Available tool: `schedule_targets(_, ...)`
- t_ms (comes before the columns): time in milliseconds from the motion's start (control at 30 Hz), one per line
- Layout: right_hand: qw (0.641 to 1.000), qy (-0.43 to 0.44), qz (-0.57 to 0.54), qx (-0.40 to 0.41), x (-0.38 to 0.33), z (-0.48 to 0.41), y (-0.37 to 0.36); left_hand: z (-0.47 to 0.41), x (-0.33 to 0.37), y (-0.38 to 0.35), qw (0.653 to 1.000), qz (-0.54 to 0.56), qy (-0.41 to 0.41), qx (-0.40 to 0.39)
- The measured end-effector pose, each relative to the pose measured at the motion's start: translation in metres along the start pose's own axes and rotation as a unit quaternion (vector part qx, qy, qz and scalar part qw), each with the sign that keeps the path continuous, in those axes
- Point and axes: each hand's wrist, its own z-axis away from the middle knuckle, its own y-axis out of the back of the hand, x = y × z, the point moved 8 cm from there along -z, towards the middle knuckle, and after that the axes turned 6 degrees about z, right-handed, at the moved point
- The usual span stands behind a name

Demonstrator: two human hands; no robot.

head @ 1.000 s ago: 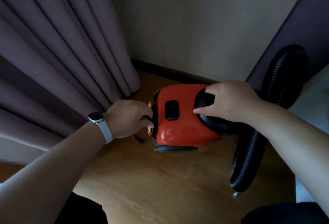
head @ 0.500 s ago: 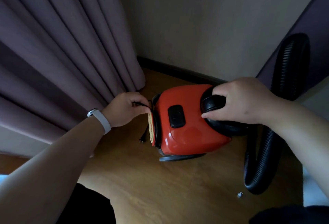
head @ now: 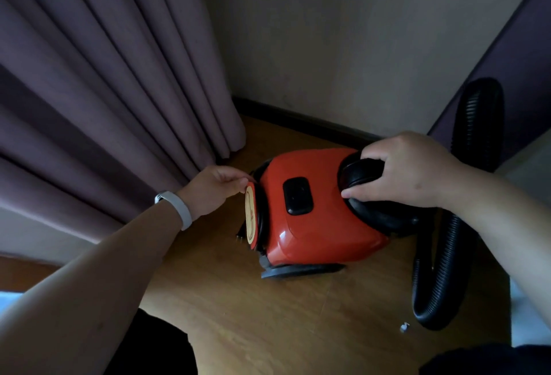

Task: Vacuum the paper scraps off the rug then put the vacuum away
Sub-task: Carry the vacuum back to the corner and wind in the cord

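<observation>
From the head view, the job looks to be in its last step, putting the machine away. The vacuum [head: 316, 210] sits on the wooden floor [head: 268, 324] near the far corner, where the curtain [head: 104, 91] meets the wall, just short of the dark baseboard. The right hand [head: 408, 172] is curled round the black carry handle [head: 357, 170], thumb under and fingers over. The left hand [head: 214, 189] has its fingertips bunched in a pinch at the top rim of the end disc [head: 250, 216]. I cannot tell whether a turn of cord lies between them. A dark plug [head: 238, 237] dangles just below that disc, so the next move probably calls for tucking the plug in, then sliding the body back toward the corner. The body is a glossy red plastic shell, rounded at its edges, with a black rectangular switch [head: 297, 195] on top. The hose [head: 441, 270] is black, ribbed and limp, looping along the floor's right edge. The curtain hangs in heavy matte purple folds. One small white scrap [head: 404, 327] lies on the floor beside the hose's near loop.
</observation>
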Motion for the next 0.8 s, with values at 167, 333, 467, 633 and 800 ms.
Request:
schedule_targets(167,0.995,-0.06,-0.077,0.004,0.016,0.001,-0.004,0.0,-0.016,-0.004,0.998,-0.028,0.04,0.026)
schedule_targets(333,0.99,-0.089,-0.109,0.023,0.03,-0.001,-0.003,0.001,-0.03,-0.008,0.997,-0.018,0.072,0.034)
schedule_targets(467,0.985,-0.119,-0.115,0.049,0.038,-0.003,-0.004,0.001,-0.028,-0.014,0.996,-0.024,0.072,0.046)
schedule_targets(633,0.977,-0.182,-0.092,0.061,0.056,-0.004,-0.008,0.009,-0.023,-0.029,0.99,-0.104,0.094,-0.015)
schedule_targets(800,0.97,-0.219,-0.061,0.081,0.065,-0.005,-0.006,0.019,-0.005,-0.036,0.938,-0.336,0.027,-0.077)
